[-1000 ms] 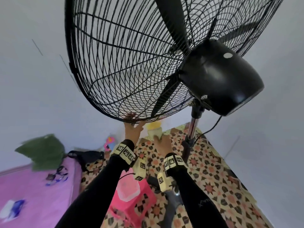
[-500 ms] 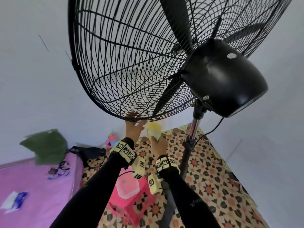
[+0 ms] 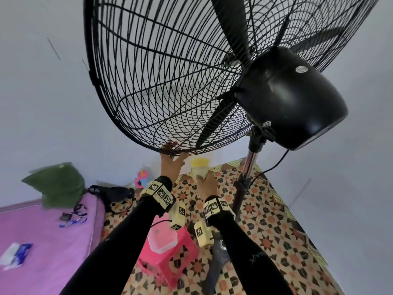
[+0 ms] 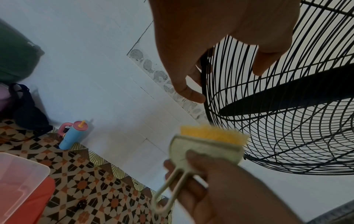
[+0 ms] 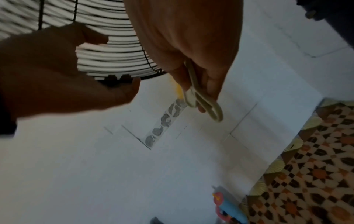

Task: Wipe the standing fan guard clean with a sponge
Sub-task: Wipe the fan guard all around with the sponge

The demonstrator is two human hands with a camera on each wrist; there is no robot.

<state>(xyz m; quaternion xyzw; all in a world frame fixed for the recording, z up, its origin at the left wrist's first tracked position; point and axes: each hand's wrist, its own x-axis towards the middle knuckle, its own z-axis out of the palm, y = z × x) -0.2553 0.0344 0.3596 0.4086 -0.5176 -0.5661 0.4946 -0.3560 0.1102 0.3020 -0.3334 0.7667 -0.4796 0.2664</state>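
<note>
Right hand (image 3: 207,184) grips sponge (image 3: 199,167), yellow end up toward guard (image 3: 148,92); left hand (image 3: 171,160) curls on rim.

Pale bluish-white walls (image 3: 42,103) all around, marked with thin seams and one strip of grey blotches (image 4: 162,75). Floor (image 3: 276,220) tiled in a busy star pattern of orange, black and cream. Left: a pink-purple bed surface (image 3: 42,241) with a green bundle (image 3: 57,184) at its far end, a black bag (image 3: 110,192) just beside. Near centre: a pink plastic stool (image 3: 170,265) carrying a clear tub (image 3: 162,239). Far, against the wall: a blue-and-pink bottle (image 4: 73,134). Soft, even daylight, no hard shadows.
</note>
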